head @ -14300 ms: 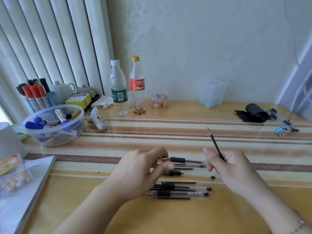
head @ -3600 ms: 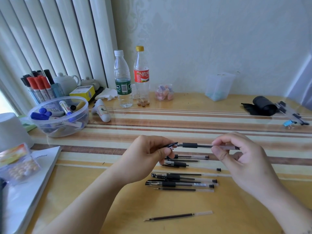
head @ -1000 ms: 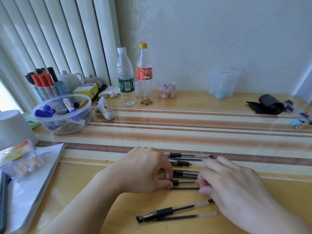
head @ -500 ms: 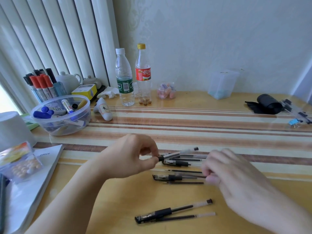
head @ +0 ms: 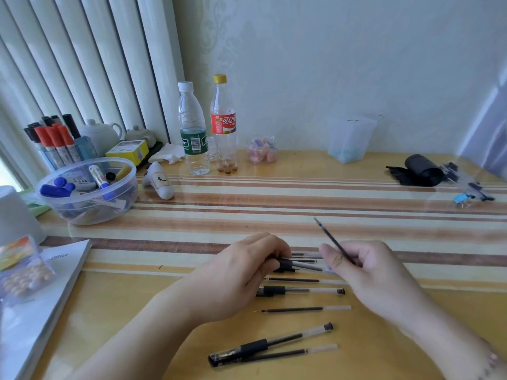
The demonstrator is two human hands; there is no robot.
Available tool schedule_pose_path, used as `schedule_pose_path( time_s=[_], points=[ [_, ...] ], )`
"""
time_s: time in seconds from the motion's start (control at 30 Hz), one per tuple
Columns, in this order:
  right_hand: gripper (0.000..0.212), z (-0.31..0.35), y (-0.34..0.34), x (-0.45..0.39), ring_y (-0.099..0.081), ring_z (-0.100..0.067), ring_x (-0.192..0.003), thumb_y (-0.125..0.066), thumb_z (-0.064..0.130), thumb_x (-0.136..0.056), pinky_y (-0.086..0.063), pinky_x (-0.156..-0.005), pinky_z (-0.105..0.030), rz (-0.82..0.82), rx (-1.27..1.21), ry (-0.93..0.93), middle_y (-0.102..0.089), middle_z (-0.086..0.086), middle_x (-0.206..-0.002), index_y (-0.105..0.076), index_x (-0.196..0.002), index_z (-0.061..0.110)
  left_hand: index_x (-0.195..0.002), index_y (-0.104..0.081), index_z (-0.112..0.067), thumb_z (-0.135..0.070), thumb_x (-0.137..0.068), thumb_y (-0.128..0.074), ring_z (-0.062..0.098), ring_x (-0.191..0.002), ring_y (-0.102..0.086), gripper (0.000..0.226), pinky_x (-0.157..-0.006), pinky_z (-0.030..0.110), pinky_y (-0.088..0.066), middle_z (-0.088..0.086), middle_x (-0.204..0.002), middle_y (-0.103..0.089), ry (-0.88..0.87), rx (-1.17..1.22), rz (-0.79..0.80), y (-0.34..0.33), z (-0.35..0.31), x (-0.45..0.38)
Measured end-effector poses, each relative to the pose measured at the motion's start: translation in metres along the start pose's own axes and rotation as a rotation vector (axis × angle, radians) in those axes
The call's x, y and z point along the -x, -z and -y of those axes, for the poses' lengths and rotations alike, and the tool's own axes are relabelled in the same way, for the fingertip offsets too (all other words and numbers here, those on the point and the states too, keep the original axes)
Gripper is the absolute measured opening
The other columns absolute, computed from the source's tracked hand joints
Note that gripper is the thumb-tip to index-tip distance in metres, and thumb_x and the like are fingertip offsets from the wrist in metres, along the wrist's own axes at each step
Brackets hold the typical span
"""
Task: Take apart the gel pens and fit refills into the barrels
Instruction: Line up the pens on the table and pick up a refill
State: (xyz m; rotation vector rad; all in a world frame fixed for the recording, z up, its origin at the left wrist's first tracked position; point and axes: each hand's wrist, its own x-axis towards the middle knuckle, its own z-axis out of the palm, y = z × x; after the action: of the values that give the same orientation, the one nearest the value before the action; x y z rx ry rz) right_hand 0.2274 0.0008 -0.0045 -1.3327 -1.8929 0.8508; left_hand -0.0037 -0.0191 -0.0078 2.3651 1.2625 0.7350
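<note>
Pens and refills lie mid-bench; a bowl sits far left, two bottles behind, a book at the left edge.

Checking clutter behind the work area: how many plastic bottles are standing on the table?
2. The green-labelled bottle stands at the back near the blinds. The red-labelled bottle, with a yellow cap, stands just to its right. No others show.

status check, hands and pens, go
Left hand grips black-gripped clear gel pen barrel. Right hand pinches thin dark refill, tip up. Loose pens lie beneath; nothing blocking.
</note>
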Motion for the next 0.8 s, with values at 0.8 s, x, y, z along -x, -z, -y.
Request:
schedule_pose_path(
  time_s=[0.8],
  points=[
    [0.065, -0.005, 0.017, -0.005, -0.029, -0.010, -0.043, -0.048, 0.064, -0.085, -0.028, -0.045, -0.014, 0.130, -0.132, -0.004, -0.030, 0.001, -0.048, -0.047, -0.050, 0.008, -0.089, -0.055, -0.025, -0.035, -0.100, -0.044, 0.007, -0.064, -0.049, 0.019, -0.054, 0.036, -0.046, -0.014, -0.077, -0.054, -0.139, -0.195, -0.226, 0.017, 0.002, 0.002]
  ],
)
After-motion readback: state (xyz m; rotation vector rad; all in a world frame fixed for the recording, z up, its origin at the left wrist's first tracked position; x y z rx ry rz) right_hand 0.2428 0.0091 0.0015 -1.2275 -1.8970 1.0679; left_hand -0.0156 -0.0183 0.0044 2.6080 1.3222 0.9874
